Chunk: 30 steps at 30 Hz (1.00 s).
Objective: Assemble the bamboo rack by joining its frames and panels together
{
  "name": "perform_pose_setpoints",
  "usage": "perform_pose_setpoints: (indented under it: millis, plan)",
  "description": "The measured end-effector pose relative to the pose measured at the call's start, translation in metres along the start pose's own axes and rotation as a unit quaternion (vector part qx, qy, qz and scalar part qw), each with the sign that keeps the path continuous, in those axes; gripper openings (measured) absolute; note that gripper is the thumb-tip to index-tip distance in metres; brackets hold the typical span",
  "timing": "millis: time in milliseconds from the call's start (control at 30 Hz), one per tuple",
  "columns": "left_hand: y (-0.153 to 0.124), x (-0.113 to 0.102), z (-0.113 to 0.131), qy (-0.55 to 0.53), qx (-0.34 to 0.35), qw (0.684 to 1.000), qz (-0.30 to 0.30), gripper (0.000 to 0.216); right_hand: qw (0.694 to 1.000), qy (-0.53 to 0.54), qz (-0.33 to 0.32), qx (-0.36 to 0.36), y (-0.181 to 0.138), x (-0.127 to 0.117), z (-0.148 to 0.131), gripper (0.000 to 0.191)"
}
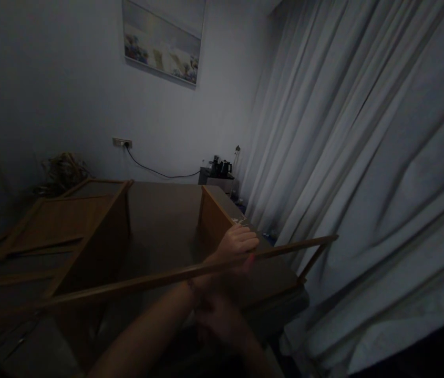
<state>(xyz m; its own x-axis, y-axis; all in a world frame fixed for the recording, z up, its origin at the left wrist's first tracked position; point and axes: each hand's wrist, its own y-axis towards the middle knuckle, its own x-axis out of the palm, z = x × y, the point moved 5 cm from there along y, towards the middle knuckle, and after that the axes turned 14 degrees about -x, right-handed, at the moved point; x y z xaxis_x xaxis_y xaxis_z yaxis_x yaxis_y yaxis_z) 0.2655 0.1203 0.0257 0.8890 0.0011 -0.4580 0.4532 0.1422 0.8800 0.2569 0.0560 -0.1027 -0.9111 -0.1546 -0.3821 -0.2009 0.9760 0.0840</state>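
My left hand [239,240] reaches past a long thin wooden bar [158,279]. Its fingers are curled over the near end of an upright wooden board [216,210]. Below the bar, my right hand [217,316] is close to my left wrist. It is dark and blurred, so its fingers and anything in them are hard to make out. Another upright wooden board [91,239] stands to the left, meeting the bar near its left end. Small pale bits [239,220] lie just beyond my left hand, too small to name.
Slatted wooden panels [60,220] lie at the left on the grey-brown surface [162,205]. A short wooden piece [312,262] joins the bar's right end beside the white curtain [348,157]. Behind stand a black kettle [225,168] on a cabinet and a wall socket with a cord [154,170].
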Motion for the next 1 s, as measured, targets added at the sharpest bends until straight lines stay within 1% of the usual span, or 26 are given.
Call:
perform_pose_setpoints:
  millis: [100,200,233,300,333,400,467,533,600,667,767,800,900,1000]
  plan:
    - [-0.001,0.0,-0.001,-0.006,0.006,1.0,0.014,0.03,0.997,0.035,0.058,-0.019,-0.024,-0.009,0.01,0.029]
    - [-0.003,0.0,-0.002,-0.011,-0.002,1.0,0.025,0.034,0.987,0.102,0.124,-0.022,-0.052,-0.025,0.011,0.033]
    - [-0.004,0.001,-0.003,-0.013,-0.005,1.0,0.025,0.037,0.982,0.129,0.134,-0.021,-0.06,-0.031,0.008,0.034]
    - [-0.006,0.004,-0.005,-0.018,-0.007,1.0,0.023,0.043,0.962,0.161,0.216,-0.047,-0.073,-0.051,-0.003,0.039]
    - [-0.007,0.006,-0.006,-0.02,-0.007,1.0,0.021,0.044,0.954,0.171,0.239,-0.057,-0.077,-0.06,-0.011,0.039]
    - [-0.01,0.01,-0.008,-0.022,-0.008,1.0,0.016,0.041,0.93,0.167,0.313,-0.097,-0.082,-0.078,-0.027,0.035]
    - [-0.012,0.013,-0.01,-0.022,-0.009,1.0,0.009,0.03,0.895,0.118,0.399,-0.159,-0.086,-0.094,-0.045,0.031]
    - [-0.013,0.016,-0.012,-0.02,-0.012,1.0,0.004,0.032,0.858,0.053,0.469,-0.201,-0.089,-0.102,-0.058,0.023]
    - [-0.013,0.019,-0.015,-0.018,-0.014,1.0,0.002,0.035,0.824,-0.009,0.518,-0.228,-0.09,-0.104,-0.065,0.015]
    - [-0.012,0.021,-0.017,-0.017,-0.014,1.0,0.003,0.034,0.796,-0.062,0.546,-0.252,-0.089,-0.102,-0.068,0.008]
    - [-0.01,0.02,-0.016,-0.017,-0.019,1.0,0.006,0.028,0.761,-0.13,0.57,-0.282,-0.085,-0.098,-0.069,0.003]
    - [-0.01,0.018,-0.015,-0.017,-0.023,1.0,0.008,0.032,0.752,-0.158,0.57,-0.29,-0.084,-0.096,-0.07,0.003]
    - [-0.009,0.008,-0.009,-0.016,-0.037,0.999,0.017,0.049,0.726,-0.264,0.54,-0.335,-0.079,-0.09,-0.074,0.008]
    - [-0.008,-0.001,-0.002,-0.015,-0.048,0.998,0.028,0.052,0.694,-0.346,0.502,-0.382,-0.076,-0.085,-0.076,0.016]
